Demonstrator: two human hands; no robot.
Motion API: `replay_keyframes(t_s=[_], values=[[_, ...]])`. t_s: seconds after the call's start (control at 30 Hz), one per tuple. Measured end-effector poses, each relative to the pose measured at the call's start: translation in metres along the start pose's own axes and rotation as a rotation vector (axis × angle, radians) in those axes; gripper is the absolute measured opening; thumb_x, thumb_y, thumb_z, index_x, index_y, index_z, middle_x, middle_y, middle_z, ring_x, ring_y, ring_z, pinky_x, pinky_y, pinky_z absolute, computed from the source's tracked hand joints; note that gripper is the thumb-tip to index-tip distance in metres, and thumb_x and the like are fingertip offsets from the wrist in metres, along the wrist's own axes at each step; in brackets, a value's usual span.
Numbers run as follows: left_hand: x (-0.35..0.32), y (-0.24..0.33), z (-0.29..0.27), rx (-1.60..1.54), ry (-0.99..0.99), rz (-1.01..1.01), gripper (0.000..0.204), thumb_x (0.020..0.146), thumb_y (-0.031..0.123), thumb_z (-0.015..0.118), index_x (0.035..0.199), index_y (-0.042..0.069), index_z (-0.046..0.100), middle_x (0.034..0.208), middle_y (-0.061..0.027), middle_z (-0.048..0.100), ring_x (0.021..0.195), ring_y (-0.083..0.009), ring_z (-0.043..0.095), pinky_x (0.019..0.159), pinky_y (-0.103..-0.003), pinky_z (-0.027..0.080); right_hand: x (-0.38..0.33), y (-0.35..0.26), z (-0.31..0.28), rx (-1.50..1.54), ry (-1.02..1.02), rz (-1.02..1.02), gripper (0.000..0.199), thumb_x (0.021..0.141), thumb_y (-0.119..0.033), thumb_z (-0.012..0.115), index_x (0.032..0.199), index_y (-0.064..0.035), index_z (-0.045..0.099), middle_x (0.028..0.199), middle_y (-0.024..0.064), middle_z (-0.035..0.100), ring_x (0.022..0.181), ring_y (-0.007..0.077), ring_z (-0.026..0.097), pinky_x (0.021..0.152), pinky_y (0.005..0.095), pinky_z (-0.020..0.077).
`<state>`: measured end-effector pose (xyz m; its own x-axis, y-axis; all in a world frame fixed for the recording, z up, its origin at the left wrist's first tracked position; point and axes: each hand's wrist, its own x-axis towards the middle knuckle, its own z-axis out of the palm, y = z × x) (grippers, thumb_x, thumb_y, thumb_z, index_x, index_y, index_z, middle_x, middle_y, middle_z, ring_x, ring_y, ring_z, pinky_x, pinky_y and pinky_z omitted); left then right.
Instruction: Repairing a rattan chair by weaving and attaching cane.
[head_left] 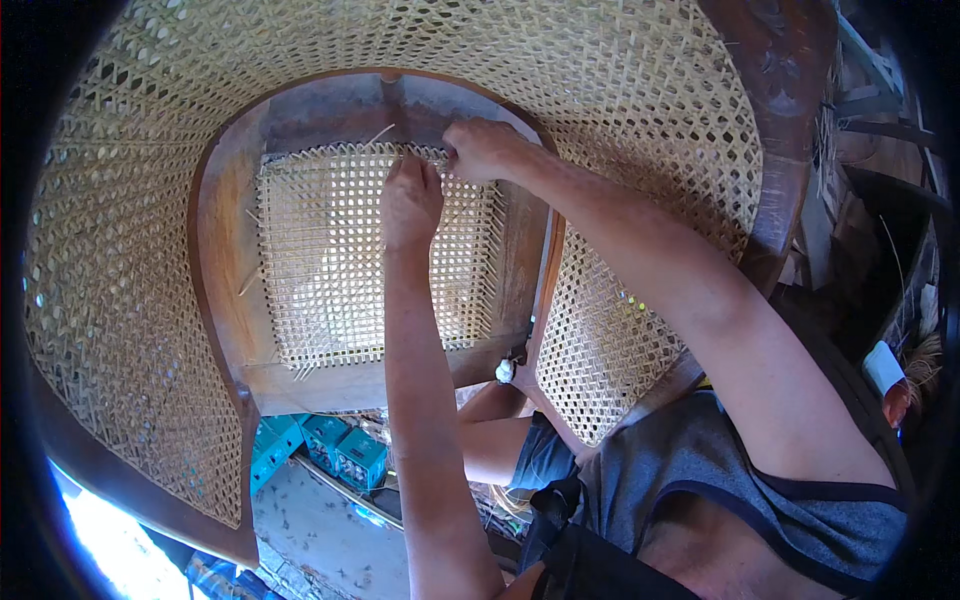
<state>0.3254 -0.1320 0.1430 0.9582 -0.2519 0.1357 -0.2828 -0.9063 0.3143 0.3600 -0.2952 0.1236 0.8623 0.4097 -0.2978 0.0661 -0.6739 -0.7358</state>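
Note:
A chair seat with a wooden frame [235, 290] holds an open woven cane panel [340, 250] in its middle. My left hand [412, 205] is closed over the panel's far part, knuckles up, with its fingertips near the far edge. Just right of it, my right hand [485, 150] is closed at the far right edge, thumb and fingers pinched together. Whatever lies between the fingers of either hand is hidden or too thin to make out. A loose cane strand [380, 133] sticks up beside my left hand, and other short ends poke out along the left edge.
A curved cane backrest [130, 250] wraps around the seat, with a cane side panel [610, 340] at right. Teal crates [360, 458] stand on the floor below. A white knotted bit [505, 371] sits at the seat's near right corner. Wooden pieces clutter the far right.

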Motion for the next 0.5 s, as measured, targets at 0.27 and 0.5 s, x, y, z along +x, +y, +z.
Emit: replay_keyframes(t_s=[0.27, 0.5], values=[[-0.005, 0.013, 0.004, 0.178, 0.024, -0.044, 0.009, 0.086, 0.017, 0.064, 0.087, 0.008, 0.063, 0.092, -0.0135, 0.064, 0.080, -0.0359, 0.066, 0.065, -0.049, 0.053, 0.010, -0.004, -0.005, 0.028, -0.176, 0.153, 0.032, 0.080, -0.024, 0.064, 0.101, -0.0003, 0.069, 0.100, 0.0207, 0.070, 0.096, 0.0345, 0.068, 0.085, 0.0455, 0.0536], [-0.015, 0.013, 0.013, 0.055, 0.199, -0.115, 0.003, 0.083, 0.012, 0.064, 0.083, 0.009, 0.066, 0.088, -0.0128, 0.064, 0.074, -0.0345, 0.065, 0.062, -0.046, 0.053, -0.007, 0.000, 0.000, -0.115, 0.071, 0.149, 0.035, 0.081, -0.029, 0.064, 0.099, 0.0007, 0.071, 0.096, 0.0218, 0.071, 0.093, 0.0342, 0.069, 0.084, 0.0441, 0.0549]])
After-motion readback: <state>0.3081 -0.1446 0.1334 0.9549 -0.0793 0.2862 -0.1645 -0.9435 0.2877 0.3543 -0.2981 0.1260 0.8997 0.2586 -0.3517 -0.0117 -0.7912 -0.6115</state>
